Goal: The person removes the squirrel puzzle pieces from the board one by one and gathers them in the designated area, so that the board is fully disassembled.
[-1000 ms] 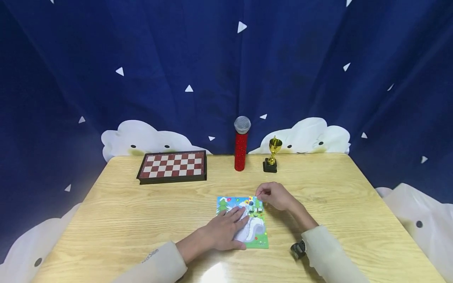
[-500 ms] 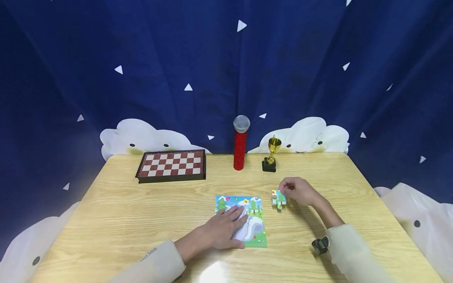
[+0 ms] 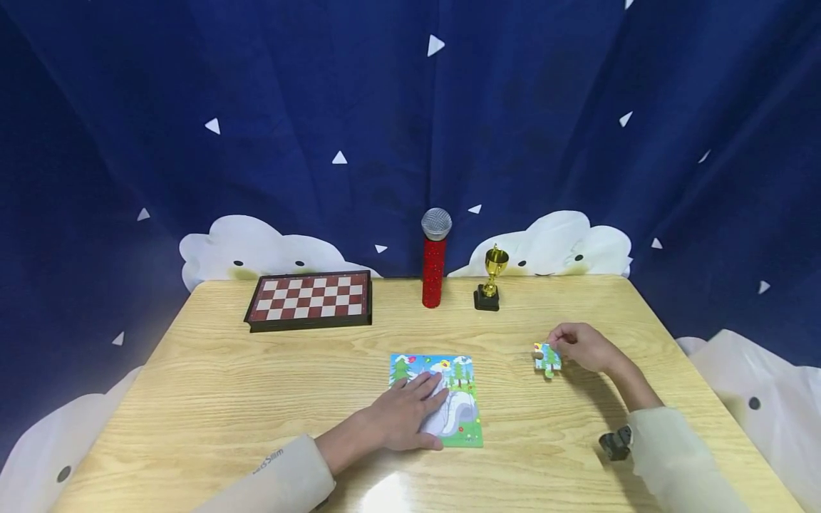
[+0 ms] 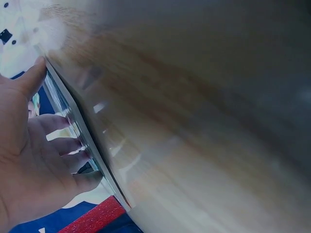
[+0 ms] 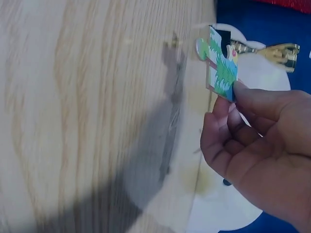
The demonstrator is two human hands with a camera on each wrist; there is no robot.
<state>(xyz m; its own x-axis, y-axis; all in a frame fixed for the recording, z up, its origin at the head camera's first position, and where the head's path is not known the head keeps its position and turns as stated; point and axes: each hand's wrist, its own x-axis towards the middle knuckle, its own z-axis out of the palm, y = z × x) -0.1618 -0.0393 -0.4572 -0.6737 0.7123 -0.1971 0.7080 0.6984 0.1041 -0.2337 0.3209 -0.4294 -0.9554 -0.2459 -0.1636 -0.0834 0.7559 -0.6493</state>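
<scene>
My left hand (image 3: pixel 405 417) rests with spread, straight fingers on a square picture board (image 3: pixel 472 432) printed with trees, flowers and a pale grey-white figure. Part of the print lies hidden under the palm and fingers. In the left wrist view, the fingertips (image 4: pixel 75 145) meet the board's edge. Off to the right, my right hand (image 3: pixel 585 348) pinches a jigsaw piece (image 3: pixel 549 360) by one corner between thumb and fingers, raised above the table. The right wrist view shows the piece (image 5: pixel 222 75) tilted, its green knob pointing away from the hand, with a green tree printed on it.
At the back of the wooden table (image 3: pixel 288 385) lie a checkered board (image 3: pixel 311 299) in a black frame, a red microphone (image 3: pixel 433 271) standing upright, and a small gold trophy cup (image 3: pixel 495 265) on a black base. A dark blue curtain (image 3: pixel 385 107) hangs behind.
My right hand has moved right with the jigsaw piece, from over the board's upper right corner to well beside the board. The left hand stays in place on it.
</scene>
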